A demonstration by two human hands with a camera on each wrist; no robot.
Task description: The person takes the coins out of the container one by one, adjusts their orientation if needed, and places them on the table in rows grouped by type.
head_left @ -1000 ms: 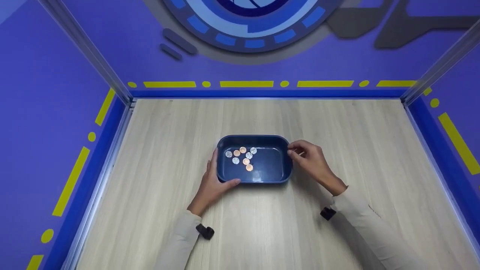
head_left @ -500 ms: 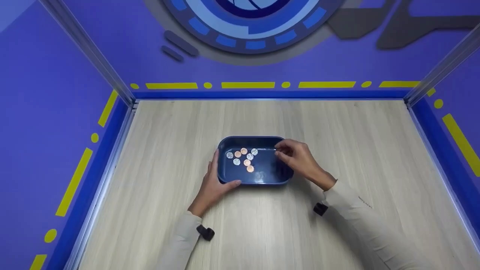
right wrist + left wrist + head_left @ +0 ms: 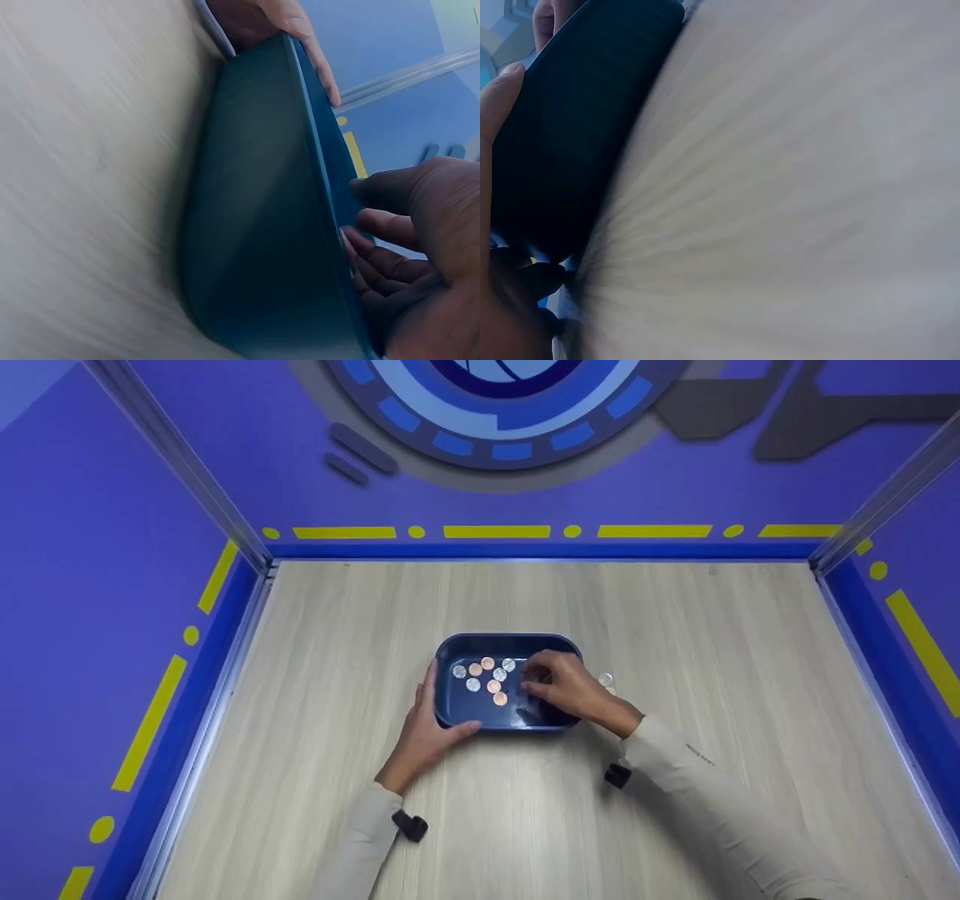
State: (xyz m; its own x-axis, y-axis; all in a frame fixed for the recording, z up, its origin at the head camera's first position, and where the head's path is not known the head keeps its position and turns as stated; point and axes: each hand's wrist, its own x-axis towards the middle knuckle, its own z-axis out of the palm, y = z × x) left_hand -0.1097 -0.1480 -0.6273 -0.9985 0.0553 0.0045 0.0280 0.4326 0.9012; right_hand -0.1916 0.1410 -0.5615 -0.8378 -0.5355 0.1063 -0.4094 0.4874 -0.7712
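Note:
A dark blue rectangular dish (image 3: 510, 724) holds several silver and copper coins (image 3: 493, 686), spread over its left half. My left hand (image 3: 427, 735) grips the dish's left end, its thumb over the front rim and its fingers along the outer wall. My right hand (image 3: 559, 684) is over the right half of the dish, fingers bent and fingertips pointing toward the coins. In the right wrist view, the right fingers (image 3: 390, 259) hang past the dish rim with the thumb close by; I cannot tell whether they pinch a coin.
Pale coins (image 3: 605, 679) lie on the wooden table (image 3: 712, 630) just right of the dish, partly behind the right wrist. Blue panels (image 3: 675, 495) with yellow marks stand around the table's back and sides.
My right hand has moved left from the dish's right rim to above its inside, uncovering coins on the table at the right. The left hand and dish stay put.

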